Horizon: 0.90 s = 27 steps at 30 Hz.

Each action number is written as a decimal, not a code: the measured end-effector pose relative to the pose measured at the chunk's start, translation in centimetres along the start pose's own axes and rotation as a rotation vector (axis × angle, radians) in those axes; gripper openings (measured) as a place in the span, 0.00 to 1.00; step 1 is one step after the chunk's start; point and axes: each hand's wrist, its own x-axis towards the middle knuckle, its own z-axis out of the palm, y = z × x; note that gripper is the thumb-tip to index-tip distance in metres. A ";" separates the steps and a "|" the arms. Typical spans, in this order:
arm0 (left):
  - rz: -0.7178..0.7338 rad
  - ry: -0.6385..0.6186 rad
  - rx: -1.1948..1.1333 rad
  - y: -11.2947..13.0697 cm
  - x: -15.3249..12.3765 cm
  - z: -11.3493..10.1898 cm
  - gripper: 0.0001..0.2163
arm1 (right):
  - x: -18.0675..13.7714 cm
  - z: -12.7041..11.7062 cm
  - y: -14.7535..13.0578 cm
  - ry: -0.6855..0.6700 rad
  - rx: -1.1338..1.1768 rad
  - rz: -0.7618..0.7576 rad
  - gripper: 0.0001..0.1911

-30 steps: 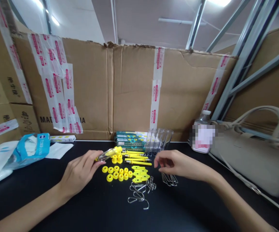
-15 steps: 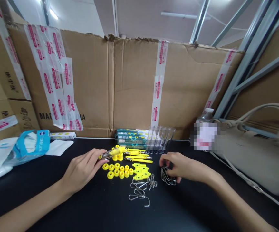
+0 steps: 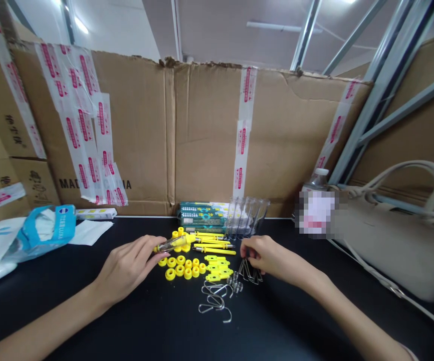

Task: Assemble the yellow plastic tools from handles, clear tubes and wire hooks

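Observation:
My left hand (image 3: pixel 129 265) grips a clear tube with a yellow end (image 3: pixel 174 243), held low over the black table (image 3: pixel 157 326). My right hand (image 3: pixel 267 256) pinches a bunch of thin wire clips (image 3: pixel 249 271) just right of the parts pile. Between my hands lie several yellow rings (image 3: pixel 181 266), yellow rods (image 3: pixel 211 241), flat yellow pieces (image 3: pixel 218 267) and bent wire hooks (image 3: pixel 215 301). A few small clear caps (image 3: pixel 235 283) lie beside the hooks.
Green boxes (image 3: pixel 200 215) and clear tubes (image 3: pixel 247 215) stand at the back against a taped cardboard wall (image 3: pixel 187 135). A blue and white plastic bag (image 3: pixel 32 233) lies at left. A bottle (image 3: pixel 314 200) and a beige handbag (image 3: pixel 401 240) sit at right.
My right hand dropped onto the wire clips, closed on them and drew them left toward the yellow parts. My left hand lowered the tube slightly.

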 end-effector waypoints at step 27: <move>0.123 -0.070 0.139 2.6 0.1 -0.6 0.19 | -2.2 5.3 -8.1 0.352 0.562 -0.254 0.11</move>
